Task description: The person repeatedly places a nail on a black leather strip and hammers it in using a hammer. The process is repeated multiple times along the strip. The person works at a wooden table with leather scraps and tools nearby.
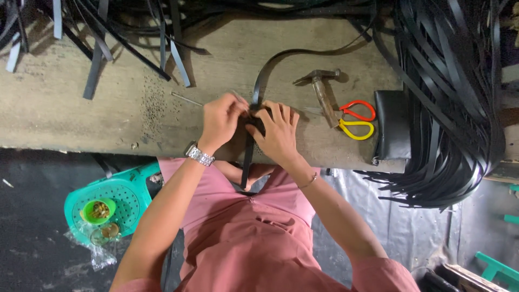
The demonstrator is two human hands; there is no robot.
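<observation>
We see a worn wooden table (108,113) with a heap of black strips (448,108) at three o'clock. At centre, our left hand (220,121) and right hand (278,132) pinch one strap (258,86), fingers closed on it; a hammer (323,94) lies at two o'clock.

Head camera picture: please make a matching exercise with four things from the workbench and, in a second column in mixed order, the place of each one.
Things:
1. hammer
2. scissors
3. black strap
4. green bowl

Places:
A. under both hands, at the front edge of the workbench
B. down on the teal stool, left of the person
C. lying between the right hand and the scissors
D. between the hammer and the black pouch

Pairs: 1-C, 2-D, 3-A, 4-B. The left hand also presses on the strap.
</observation>
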